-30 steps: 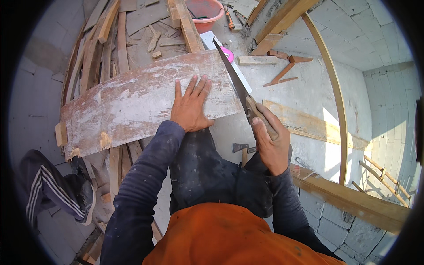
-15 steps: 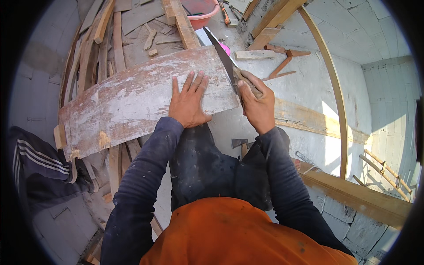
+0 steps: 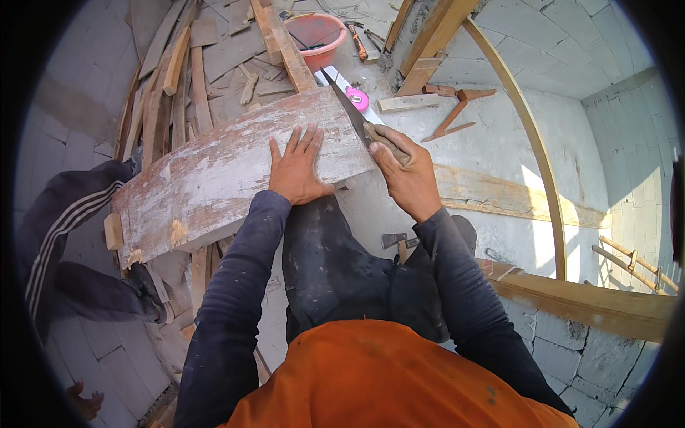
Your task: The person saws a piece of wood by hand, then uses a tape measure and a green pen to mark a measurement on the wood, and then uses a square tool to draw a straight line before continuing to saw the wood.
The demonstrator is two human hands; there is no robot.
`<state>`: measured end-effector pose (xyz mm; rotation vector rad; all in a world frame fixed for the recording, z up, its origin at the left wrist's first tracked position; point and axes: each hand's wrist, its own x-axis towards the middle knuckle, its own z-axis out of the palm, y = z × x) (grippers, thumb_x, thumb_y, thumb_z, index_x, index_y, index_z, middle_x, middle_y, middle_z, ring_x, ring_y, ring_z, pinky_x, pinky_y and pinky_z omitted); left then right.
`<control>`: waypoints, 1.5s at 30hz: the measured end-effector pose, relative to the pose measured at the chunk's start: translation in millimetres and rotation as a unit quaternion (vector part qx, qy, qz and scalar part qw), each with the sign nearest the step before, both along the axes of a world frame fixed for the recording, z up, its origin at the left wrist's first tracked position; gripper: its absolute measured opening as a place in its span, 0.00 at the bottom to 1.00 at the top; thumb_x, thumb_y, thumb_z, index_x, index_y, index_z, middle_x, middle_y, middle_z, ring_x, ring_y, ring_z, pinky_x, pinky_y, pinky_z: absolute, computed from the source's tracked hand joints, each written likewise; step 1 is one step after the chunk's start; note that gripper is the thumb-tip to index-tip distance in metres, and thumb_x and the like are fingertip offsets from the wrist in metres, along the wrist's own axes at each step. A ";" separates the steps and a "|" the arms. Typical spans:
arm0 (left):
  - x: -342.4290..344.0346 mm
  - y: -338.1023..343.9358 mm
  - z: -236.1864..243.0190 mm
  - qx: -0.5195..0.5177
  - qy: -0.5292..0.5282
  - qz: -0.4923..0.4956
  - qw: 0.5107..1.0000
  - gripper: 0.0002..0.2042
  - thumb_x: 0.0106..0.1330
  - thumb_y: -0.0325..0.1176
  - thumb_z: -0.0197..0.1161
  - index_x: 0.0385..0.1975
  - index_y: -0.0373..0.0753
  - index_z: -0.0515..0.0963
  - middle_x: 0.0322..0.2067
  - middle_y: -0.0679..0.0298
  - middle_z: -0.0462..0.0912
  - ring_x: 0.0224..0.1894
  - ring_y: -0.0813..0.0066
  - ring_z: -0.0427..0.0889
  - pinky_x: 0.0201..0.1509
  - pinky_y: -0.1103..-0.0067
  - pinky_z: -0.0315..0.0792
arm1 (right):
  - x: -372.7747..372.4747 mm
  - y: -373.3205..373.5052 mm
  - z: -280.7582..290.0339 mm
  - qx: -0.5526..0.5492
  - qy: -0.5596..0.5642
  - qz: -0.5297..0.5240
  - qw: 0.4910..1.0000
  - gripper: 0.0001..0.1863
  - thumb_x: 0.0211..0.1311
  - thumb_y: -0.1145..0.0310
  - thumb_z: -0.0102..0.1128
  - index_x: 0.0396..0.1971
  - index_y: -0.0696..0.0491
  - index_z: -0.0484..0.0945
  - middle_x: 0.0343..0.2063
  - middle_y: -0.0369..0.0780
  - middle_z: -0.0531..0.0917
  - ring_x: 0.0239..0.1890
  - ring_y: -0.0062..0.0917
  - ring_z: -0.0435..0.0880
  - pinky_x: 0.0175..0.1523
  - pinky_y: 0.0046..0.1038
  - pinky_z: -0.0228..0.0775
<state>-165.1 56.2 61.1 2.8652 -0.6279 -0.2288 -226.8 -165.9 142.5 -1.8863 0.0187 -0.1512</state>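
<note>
A wide, whitewashed board (image 3: 235,175) lies across the middle of the frame. The left hand (image 3: 296,171) presses flat on it, fingers spread. The right hand (image 3: 407,175) grips a handsaw (image 3: 349,110) at the board's right end. A pink tub (image 3: 314,36) sits at the top.
</note>
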 end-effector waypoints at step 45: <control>58.9 -10.4 6.2 0.041 0.306 -0.017 0.951 0.58 0.62 0.63 0.65 0.82 0.43 0.35 0.82 0.51 0.30 0.82 0.42 0.24 0.73 0.32 0.18 | 81.9 -2.6 104.4 0.002 0.304 -0.060 0.951 0.24 0.73 0.67 0.62 0.65 0.57 0.76 0.53 0.53 0.87 0.57 0.37 0.87 0.61 0.32 0.76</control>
